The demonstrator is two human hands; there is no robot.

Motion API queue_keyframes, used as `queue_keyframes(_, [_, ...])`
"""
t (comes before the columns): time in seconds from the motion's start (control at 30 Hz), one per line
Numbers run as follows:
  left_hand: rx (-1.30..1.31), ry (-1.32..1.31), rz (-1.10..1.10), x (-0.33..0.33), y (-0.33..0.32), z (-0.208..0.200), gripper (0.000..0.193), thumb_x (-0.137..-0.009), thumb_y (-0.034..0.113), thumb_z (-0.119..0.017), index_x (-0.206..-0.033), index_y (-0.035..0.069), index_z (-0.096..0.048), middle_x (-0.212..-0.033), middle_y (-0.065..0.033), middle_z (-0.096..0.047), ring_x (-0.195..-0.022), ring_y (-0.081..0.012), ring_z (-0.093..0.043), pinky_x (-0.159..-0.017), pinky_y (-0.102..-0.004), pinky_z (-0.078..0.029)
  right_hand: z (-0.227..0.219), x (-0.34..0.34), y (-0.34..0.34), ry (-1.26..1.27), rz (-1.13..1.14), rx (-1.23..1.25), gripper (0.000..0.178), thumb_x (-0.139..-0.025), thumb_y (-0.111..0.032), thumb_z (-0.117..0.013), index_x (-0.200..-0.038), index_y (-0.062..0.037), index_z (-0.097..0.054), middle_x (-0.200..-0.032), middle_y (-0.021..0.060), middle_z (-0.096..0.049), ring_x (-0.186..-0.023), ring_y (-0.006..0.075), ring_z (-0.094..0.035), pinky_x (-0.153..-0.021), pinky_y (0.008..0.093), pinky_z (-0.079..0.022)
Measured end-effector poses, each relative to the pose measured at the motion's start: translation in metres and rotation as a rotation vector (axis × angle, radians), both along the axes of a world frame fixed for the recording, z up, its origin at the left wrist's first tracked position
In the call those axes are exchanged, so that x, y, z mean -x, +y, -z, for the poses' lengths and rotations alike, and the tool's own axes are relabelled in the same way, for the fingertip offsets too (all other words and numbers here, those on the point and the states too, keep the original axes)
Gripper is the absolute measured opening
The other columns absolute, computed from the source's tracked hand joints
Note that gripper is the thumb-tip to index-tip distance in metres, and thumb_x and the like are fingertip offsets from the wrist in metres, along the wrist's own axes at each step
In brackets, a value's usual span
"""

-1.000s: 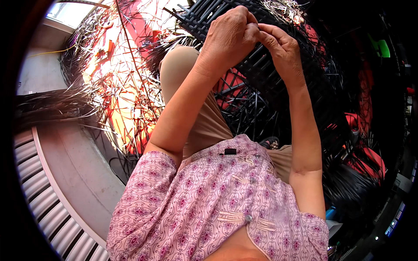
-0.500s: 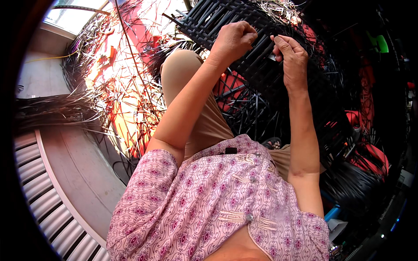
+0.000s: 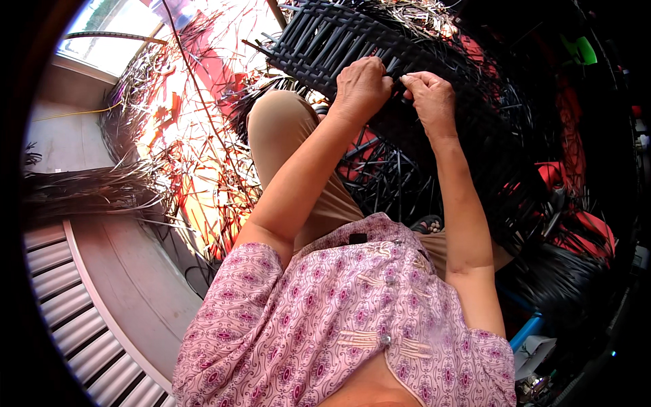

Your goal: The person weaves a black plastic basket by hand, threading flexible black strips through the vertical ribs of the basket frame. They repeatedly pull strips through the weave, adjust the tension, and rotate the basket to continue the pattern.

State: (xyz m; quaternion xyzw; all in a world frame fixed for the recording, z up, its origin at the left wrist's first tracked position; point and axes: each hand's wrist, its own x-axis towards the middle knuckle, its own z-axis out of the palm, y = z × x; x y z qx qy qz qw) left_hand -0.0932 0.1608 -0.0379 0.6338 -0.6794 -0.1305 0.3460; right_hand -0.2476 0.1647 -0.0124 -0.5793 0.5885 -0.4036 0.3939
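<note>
Across my raised left knee's far side slants a black woven wicker panel (image 3: 319, 47), its loose strip ends sticking out at the left. My left hand (image 3: 364, 87) is closed in a fist against the panel's near part, thumb side to the right. Just right of it, my right hand (image 3: 432, 102) is closed in a pinch, thumb and forefinger together, pointing at the left hand. The fingertips are close but apart. Whatever they grip is lost against the dark weave.
Loose black strips (image 3: 400, 180) lie heaped under the panel over a red floor covering. A bundle of dark strips (image 3: 95, 183) lies at the left, above a slatted metal grille (image 3: 74, 292). My bent knee (image 3: 278, 122) stands beside the panel. A bright green object (image 3: 581, 51) shows at far right.
Both hands have come lower and nearer each other; the right has moved left and turned its fingers toward the left hand. The view has shifted slightly.
</note>
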Motion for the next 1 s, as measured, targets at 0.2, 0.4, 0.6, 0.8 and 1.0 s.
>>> queue_keyframes(0.2, [-0.035, -0.048, -0.045, 0.008, 0.001, -0.001, 0.021, -0.082, 0.022, -0.063, -0.089, 0.003, -0.065, -0.092, -0.0191, -0.069, -0.092, -0.0392, -0.067, -0.082, -0.0489, -0.051, -0.008, -0.004, 0.001, 0.011, 0.002, -0.012, 0.02, -0.09, -0.016, -0.068, -0.093, 0.0025, -0.075, -0.074, 0.0061, -0.072, -0.063, 0.0108, -0.066, -0.06, 0.028, -0.053])
queue_keyframes(0.4, [0.014, 0.007, -0.032, 0.01, 0.003, 0.0, 0.022, -0.083, 0.024, -0.067, -0.092, 0.004, -0.065, -0.092, -0.0164, -0.068, -0.092, -0.0381, -0.067, -0.081, -0.0485, -0.052, 0.001, -0.002, -0.003, 0.014, 0.013, 0.047, 0.02, -0.091, -0.017, -0.067, -0.092, 0.0014, -0.075, -0.07, 0.0057, -0.071, -0.062, 0.0106, -0.065, -0.059, 0.0281, -0.052])
queue_keyframes(0.6, [0.044, 0.006, -0.089, 0.021, -0.007, -0.003, 0.024, -0.082, 0.026, -0.069, -0.096, 0.006, -0.07, -0.094, -0.0146, -0.069, -0.094, -0.0361, -0.068, -0.083, -0.0463, -0.053, 0.006, 0.002, -0.005, 0.013, 0.034, 0.065, 0.022, -0.091, -0.018, -0.066, -0.092, 0.0016, -0.075, -0.071, 0.0064, -0.071, -0.064, 0.012, -0.065, -0.062, 0.0296, -0.052])
queue_keyframes(0.8, [-0.03, -0.015, -0.045, 0.012, -0.019, -0.011, 0.028, -0.081, 0.029, -0.068, -0.093, 0.006, -0.077, -0.096, -0.0158, -0.074, -0.095, -0.0344, -0.07, -0.086, -0.0432, -0.054, 0.004, 0.003, -0.004, 0.001, 0.053, 0.027, 0.022, -0.091, -0.018, -0.066, -0.093, 0.0022, -0.075, -0.074, 0.0082, -0.073, -0.066, 0.0126, -0.067, -0.065, 0.0297, -0.052])
queue_keyframes(1.0, [-0.118, 0.066, 0.053, 0.002, -0.029, -0.011, 0.028, -0.085, 0.028, -0.067, -0.091, 0.004, -0.078, -0.088, -0.0159, -0.074, -0.091, -0.0339, -0.071, -0.086, -0.042, -0.054, 0.004, 0.002, -0.006, -0.022, 0.065, 0.042, 0.019, -0.09, -0.02, -0.07, -0.091, -0.0027, -0.077, -0.071, -0.0007, -0.069, -0.062, 0.0047, -0.059, -0.056, 0.0228, -0.045])
